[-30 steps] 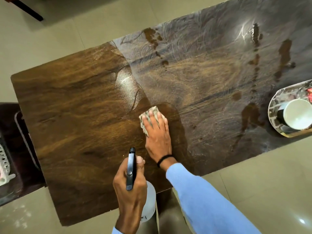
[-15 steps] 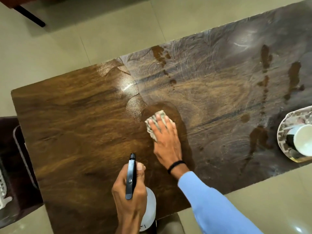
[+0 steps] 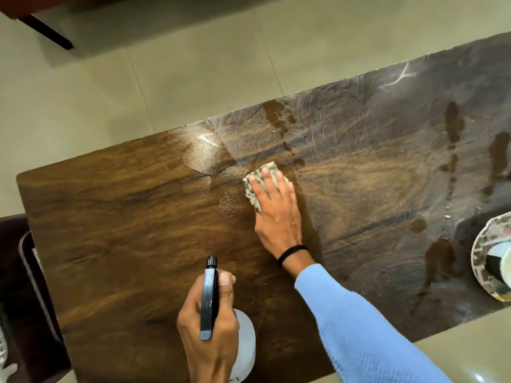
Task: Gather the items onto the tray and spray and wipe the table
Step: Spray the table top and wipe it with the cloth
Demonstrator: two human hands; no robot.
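Desk (image 3: 124,217): dark wood-grain top, seen from above on a tiled floor (image 3: 138,78); the left part is plain brown. Spray bottle (image 3: 208,302): black head, white body, held upright at the near edge of the desk, nozzle pointed away over the top. Left hand (image 3: 210,333): fingers are wrapped round the bottle neck, and the thumb is laid beside the head. Cloth (image 3: 253,186): pale, speckled, laid on the desk near its middle, just right of some round filmy marks. Right hand (image 3: 276,214): fingers are held straight and pressed flat upon the cloth; a black band (image 3: 291,254) is worn at the wrist above a blue sleeve (image 3: 359,327). Right part of the desk: covered by a greyish swirled film broken by dark patches (image 3: 453,123). Tray (image 3: 481,250): patterned, set at the right end of the desk and cut off by the frame edge; a white cup (image 3: 500,264) is carried on it.
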